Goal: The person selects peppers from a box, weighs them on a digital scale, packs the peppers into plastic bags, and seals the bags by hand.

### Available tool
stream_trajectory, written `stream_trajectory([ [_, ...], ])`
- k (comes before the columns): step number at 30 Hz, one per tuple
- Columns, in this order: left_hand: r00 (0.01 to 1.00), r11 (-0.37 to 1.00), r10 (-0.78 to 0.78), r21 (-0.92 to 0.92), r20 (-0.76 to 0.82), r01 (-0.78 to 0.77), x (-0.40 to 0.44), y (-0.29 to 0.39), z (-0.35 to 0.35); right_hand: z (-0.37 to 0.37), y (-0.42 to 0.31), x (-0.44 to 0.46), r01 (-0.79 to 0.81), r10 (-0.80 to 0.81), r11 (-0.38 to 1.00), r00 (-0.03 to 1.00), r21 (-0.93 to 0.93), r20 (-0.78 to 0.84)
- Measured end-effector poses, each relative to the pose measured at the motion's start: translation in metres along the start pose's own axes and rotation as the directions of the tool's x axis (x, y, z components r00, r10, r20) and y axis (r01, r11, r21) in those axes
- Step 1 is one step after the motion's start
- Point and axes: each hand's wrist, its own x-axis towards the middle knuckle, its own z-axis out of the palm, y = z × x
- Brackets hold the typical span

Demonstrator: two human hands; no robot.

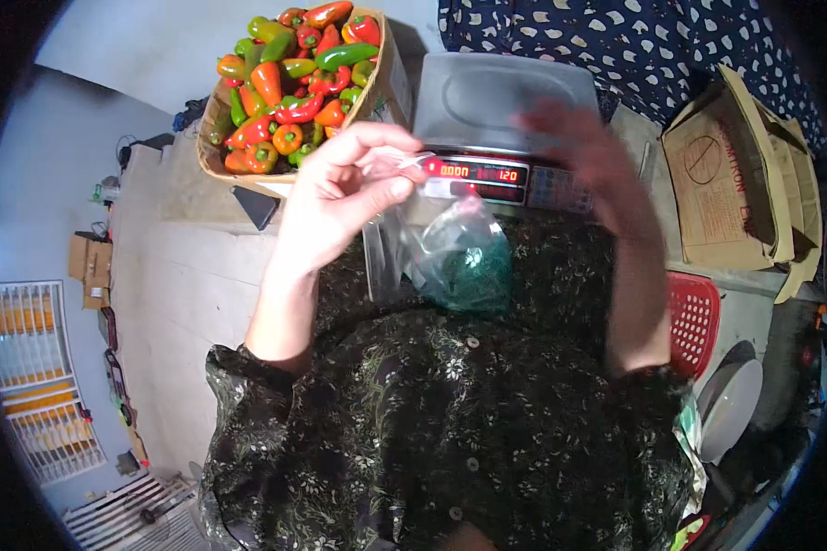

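A clear plastic bag [464, 262] hangs in front of my body, and my left hand [354, 179] pinches it near its top. Its lower part looks dark green; I cannot make out whether that is contents or tint. Beyond the bag is a digital scale with a grey weighing plate [510, 101] and a red-lit display [478, 174]. My right hand [583, 151] is smeared by motion over the scale's right side, near its keypad [556, 188]. Its fingers are too blurred to read. Left of the scale stands a cardboard box [390, 78] full of red, orange and green peppers [294, 92].
At the right is an opened cardboard box [726, 184], with a red perforated basket [694, 321] and a white bowl [733, 404] nearer me. Dark patterned cloth [616, 37] hangs behind the scale. A dark flat object [255, 207] lies below the pepper box.
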Motion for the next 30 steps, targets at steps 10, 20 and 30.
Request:
stream_trajectory([
  [10, 0.980, 0.947, 0.033, 0.321, -0.197, 0.033, 0.010, -0.026, -0.003, 0.060, 0.086, 0.017, -0.253, 0.205, 0.960, 0.925, 0.117, 0.319],
  [20, 0.743, 0.948, 0.283, 0.296, -0.607, -0.119, 0.002, -0.026, -0.089, 0.015, 0.101, 0.021, -0.252, 0.215, 0.944, 0.960, 0.214, 0.179],
  [30, 0.888, 0.905, 0.058, 0.400, -0.457, 0.147, -0.027, -0.034, -0.091, -0.002, 0.121, 0.025, -0.054, 0.180, 0.834, 0.967, 0.550, -0.178],
])
